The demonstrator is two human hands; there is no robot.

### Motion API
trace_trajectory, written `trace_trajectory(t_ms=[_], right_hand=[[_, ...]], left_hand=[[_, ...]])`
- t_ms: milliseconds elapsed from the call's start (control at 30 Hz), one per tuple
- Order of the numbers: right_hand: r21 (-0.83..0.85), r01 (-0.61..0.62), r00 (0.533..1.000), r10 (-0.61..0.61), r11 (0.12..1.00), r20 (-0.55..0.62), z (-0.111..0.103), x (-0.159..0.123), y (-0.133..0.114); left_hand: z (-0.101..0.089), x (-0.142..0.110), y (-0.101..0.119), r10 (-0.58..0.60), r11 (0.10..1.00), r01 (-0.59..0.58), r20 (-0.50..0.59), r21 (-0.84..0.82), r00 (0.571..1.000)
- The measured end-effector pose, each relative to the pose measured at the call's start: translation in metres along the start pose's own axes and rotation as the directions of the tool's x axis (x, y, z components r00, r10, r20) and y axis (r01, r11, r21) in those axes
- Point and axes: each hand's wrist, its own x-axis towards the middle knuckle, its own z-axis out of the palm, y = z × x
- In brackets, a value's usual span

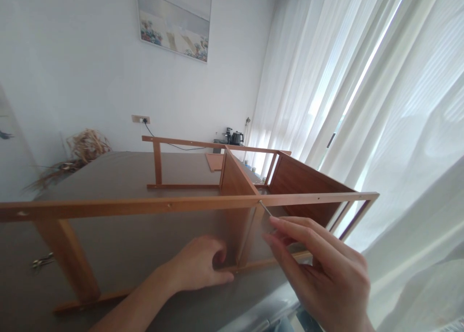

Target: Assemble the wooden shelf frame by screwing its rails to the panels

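Observation:
A brown wooden shelf frame (203, 202) lies on its side across a grey-covered surface, with a middle panel (232, 221) and an end panel (308, 175) between its rails. My right hand (319, 269) pinches a thin metal rod, which looks like an Allen key (266, 209). The rod's far tip meets the upper near rail where the middle panel joins it; its other end is hidden by my fingers. Lower down, my left hand (199, 264) curls around the frame's lower near rail, beside the foot of the middle panel, thumb on the near side.
Under the frame spreads the grey cover (119, 172). Some small metal pieces (42, 261) lie at left. A loose wooden piece (214, 162) and a black kettle (237, 137) are farther back. Dried stalks (87, 146) stand at left; white curtains (391, 105) hang close on the right.

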Motion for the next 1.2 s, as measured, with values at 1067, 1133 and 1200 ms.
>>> trace_trajectory(t_ms=[1067, 1133, 1200], right_hand=[[-0.003, -0.036, 0.992, 0.035, 0.999, -0.124, 0.006, 0.01, -0.003], [0.009, -0.037, 0.994, 0.038, 0.999, -0.107, 0.005, 0.008, -0.002], [0.004, -0.021, 0.996, 0.021, 1.0, -0.084, 0.005, 0.006, -0.001]], left_hand=[[0.004, 0.002, -0.002, 0.025, 1.0, -0.025, -0.017, -0.004, 1.0], [0.003, 0.002, -0.003, 0.023, 1.0, -0.023, -0.008, -0.005, 1.0], [0.003, 0.002, -0.003, 0.019, 1.0, -0.019, 0.007, -0.004, 1.0]])
